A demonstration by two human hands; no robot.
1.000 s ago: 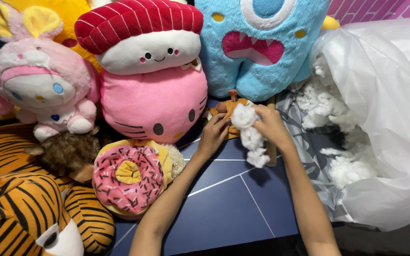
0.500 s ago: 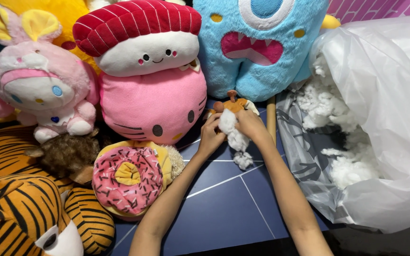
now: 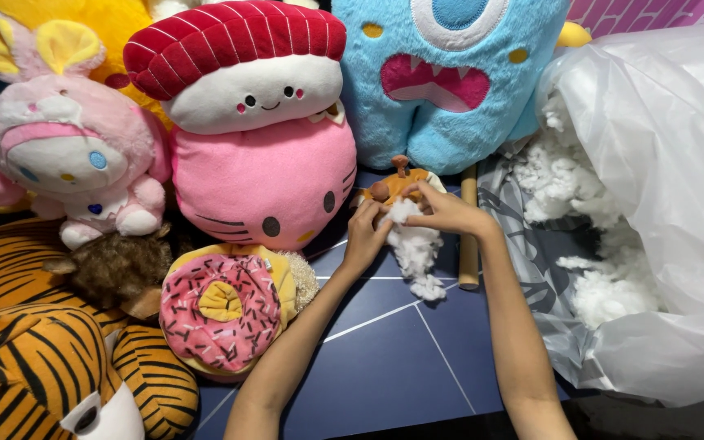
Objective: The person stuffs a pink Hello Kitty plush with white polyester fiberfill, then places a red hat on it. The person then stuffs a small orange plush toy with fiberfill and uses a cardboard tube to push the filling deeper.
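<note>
A small orange plush toy (image 3: 398, 184) lies at the foot of the blue monster plush (image 3: 448, 77). My left hand (image 3: 366, 235) grips its lower edge. My right hand (image 3: 446, 212) pinches a clump of white stuffing (image 3: 415, 248) against the toy's opening. The loose end of the stuffing trails down onto the blue mat (image 3: 385, 358). A thin wooden stick (image 3: 468, 236) lies just right of my right hand.
A large clear plastic bag (image 3: 662, 187) with more white stuffing (image 3: 605, 289) fills the right side. Plush toys crowd the left and back: a pink cat face (image 3: 262, 183), a red-topped sushi (image 3: 234, 69), a pink donut (image 3: 222, 310), a pink bunny (image 3: 67, 151), a tiger (image 3: 34, 350).
Both hands have stayed at the orange toy, shifting slightly left. The stuffing clump now hangs lower and the stick beside my right hand is uncovered.
</note>
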